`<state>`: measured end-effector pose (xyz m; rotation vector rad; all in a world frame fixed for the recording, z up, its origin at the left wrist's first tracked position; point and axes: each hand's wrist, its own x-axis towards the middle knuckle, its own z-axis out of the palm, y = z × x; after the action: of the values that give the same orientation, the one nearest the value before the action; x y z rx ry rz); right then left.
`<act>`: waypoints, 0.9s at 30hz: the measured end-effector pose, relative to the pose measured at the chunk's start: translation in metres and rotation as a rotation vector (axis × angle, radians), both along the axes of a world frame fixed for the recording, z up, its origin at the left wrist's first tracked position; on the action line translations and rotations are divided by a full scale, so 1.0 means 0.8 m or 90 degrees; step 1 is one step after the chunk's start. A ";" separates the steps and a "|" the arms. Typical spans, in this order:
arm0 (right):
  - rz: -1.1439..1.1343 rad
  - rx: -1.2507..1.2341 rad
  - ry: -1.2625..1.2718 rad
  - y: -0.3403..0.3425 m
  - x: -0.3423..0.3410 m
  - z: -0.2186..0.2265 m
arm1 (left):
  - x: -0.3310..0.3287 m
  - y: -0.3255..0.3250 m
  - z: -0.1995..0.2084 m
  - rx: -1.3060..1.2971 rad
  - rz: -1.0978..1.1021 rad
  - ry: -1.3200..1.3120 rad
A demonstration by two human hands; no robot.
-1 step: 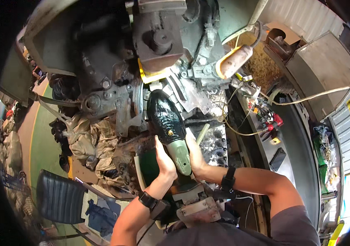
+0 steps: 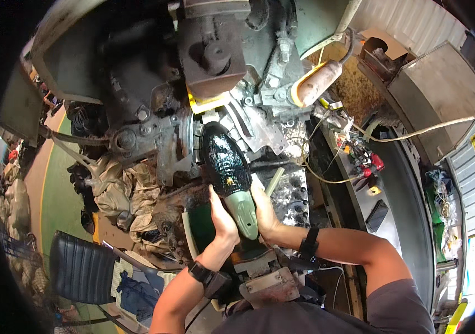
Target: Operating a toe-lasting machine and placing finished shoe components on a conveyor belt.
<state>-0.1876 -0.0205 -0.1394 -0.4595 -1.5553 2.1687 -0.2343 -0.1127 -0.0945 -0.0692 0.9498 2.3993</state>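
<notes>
A green shoe last point(image 2: 242, 214) lies with its heel end toward me, its front covered by a glossy black shoe upper point(image 2: 225, 158). My left hand point(image 2: 224, 220) presses along its left side and my right hand point(image 2: 264, 211) along its right, so the last is clasped between both palms. The toe end points away, up against the metal jaws point(image 2: 211, 118) of a dark, grimy machine point(image 2: 215, 61). My fingers are partly hidden by the last and the upper.
A lit work lamp point(image 2: 316, 83) hangs at the right of the machine. Further right, a shelf carries a red tool point(image 2: 375, 162) and a black phone-like object point(image 2: 377, 216). A black chair point(image 2: 81, 267) stands at the left, near beige cloth bundles point(image 2: 116, 192).
Hardly anything differs: the last and upper have shifted very slightly between my hands, which stay in the same grip.
</notes>
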 end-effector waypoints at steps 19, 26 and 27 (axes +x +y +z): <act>0.043 -0.004 0.040 0.003 0.006 0.029 | -0.003 -0.015 0.008 -0.063 -0.020 -0.002; -0.047 0.119 -0.080 0.023 0.026 0.019 | 0.045 -0.020 0.045 -0.476 0.028 0.587; 0.021 0.010 -0.101 0.023 0.036 0.038 | 0.041 -0.024 0.041 -0.553 0.057 0.654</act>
<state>-0.1591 -0.0022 -0.1087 -0.6171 -1.6733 2.1886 -0.2015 -0.1316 -0.0620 0.8750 2.4064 1.8193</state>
